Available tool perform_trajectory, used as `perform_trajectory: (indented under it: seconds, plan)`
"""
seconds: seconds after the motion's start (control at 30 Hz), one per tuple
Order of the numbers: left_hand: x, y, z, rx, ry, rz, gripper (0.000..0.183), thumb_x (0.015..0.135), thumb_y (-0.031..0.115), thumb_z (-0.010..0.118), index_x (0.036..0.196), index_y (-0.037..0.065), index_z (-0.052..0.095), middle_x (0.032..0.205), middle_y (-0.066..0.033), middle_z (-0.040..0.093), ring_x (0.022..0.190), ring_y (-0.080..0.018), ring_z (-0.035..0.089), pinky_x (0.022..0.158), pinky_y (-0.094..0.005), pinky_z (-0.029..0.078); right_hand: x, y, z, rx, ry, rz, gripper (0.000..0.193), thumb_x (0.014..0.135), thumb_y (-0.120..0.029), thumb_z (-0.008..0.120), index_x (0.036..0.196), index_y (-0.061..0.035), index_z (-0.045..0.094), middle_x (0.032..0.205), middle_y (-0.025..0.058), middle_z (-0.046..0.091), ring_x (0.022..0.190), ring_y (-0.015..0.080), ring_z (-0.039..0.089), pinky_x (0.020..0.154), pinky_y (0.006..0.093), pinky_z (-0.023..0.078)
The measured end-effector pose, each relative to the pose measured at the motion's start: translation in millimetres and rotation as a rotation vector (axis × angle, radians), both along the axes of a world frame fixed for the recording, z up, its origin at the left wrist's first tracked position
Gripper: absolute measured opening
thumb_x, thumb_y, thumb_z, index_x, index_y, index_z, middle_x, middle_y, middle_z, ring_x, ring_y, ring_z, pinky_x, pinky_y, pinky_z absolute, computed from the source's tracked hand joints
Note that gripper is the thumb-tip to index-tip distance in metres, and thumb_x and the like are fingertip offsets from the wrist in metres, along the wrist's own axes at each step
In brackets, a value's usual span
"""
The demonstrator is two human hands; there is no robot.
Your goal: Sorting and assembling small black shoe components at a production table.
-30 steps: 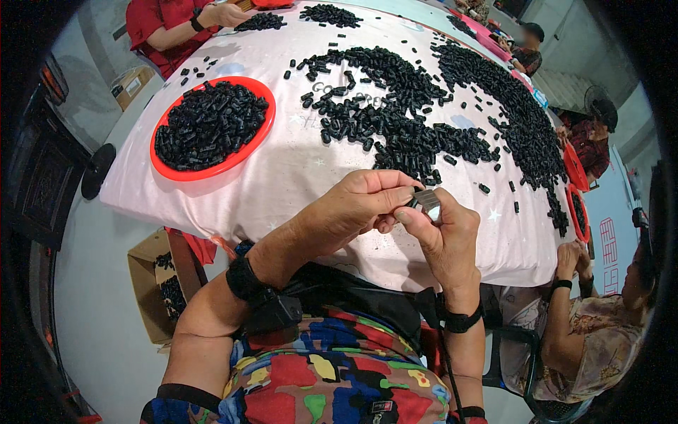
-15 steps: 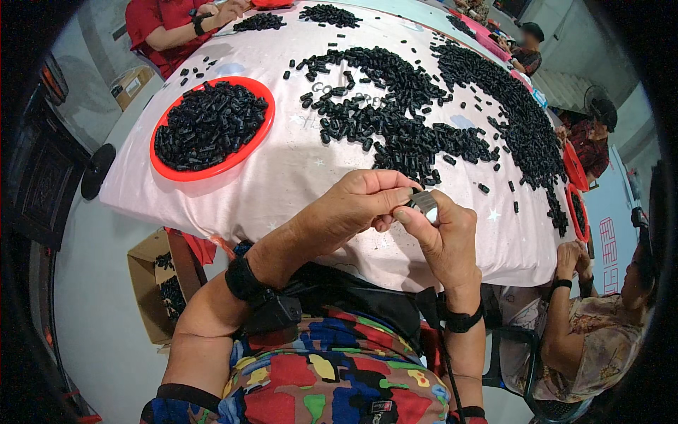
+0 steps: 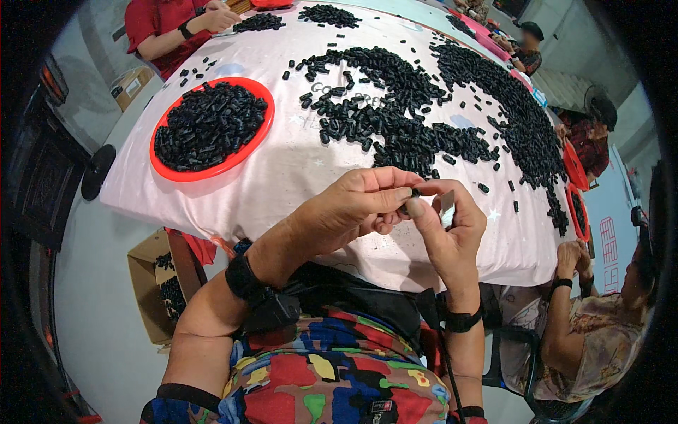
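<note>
In front of my body, over the near edge of the cloth-covered table point(image 3: 311, 198), my two hands meet. My left hand point(image 3: 353, 208) is closed, pinching a small black plastic piece point(image 3: 412, 201) that the fingers partly hide. Thumb and forefinger of my right hand point(image 3: 455, 237) press on the same piece from the other side. A flat silvery metal blade point(image 3: 447, 210) is tucked in the right hand's fingers, its lower part covered by the palm. Beyond my fingers lies a pile of similar black pieces point(image 3: 395, 134).
A red basin point(image 3: 270, 120) heaped with black pieces stands at left. A larger pile point(image 3: 530, 134) stretches along the right. An open cardboard box point(image 3: 145, 290) sits below the table at left. Co-workers sit at the right; one in red point(image 3: 159, 42) works at the far left.
My right hand has turned and drawn the metal blade back from the black piece into its fingers. Its thumb and forefinger now touch the piece. The left hand has hardly moved.
</note>
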State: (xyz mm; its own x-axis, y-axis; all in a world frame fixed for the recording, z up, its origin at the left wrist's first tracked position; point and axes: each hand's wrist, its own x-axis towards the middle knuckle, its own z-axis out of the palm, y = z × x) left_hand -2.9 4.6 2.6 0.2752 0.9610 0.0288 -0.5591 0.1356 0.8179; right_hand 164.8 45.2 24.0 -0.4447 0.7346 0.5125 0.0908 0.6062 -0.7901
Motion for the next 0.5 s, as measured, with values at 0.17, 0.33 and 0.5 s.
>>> perform_trajectory:
  seconds: [0.17,0.33,0.5]
  plan:
    - [-0.9,-3.2,2.8,-0.005,-0.012,-0.036,0.035,0.093,0.020,0.054,0.122,0.001,0.050,0.089,0.0014,0.054,0.070,-0.0043,0.048,0.060,-0.0174,0.039,2.8,2.9,-1.6,-0.088,0.023,-0.032,0.014,0.087,-0.014,0.063,0.090,0.0001,0.066,0.075,0.0007,0.063,0.069,0.0056,0.054,0.064,0.0200,0.043]
    - [-1.9,-0.7,3.4,0.018,-0.017,-0.051,0.035,0.093,0.021,0.054,0.121,0.001,0.049,0.089,0.0011,0.053,0.072,-0.0046,0.048,0.060,-0.0173,0.039,-0.2,3.8,-5.8,-0.153,0.073,0.096,0.016,0.087,-0.013,0.062,0.094,0.0003,0.066,0.080,0.0019,0.064,0.073,0.0057,0.054,0.068,0.0210,0.043]
    - [0.2,-0.2,1.5,-0.058,-0.106,-0.012,0.032,0.093,0.019,0.054,0.120,0.003,0.049,0.096,-0.0007,0.055,0.077,-0.0067,0.052,0.067,-0.0195,0.041,-0.8,5.4,-6.4,-0.034,0.049,0.004,0.017,0.088,-0.015,0.062,0.094,0.0005,0.065,0.081,0.0022,0.064,0.074,0.0058,0.054,0.067,0.0213,0.043]
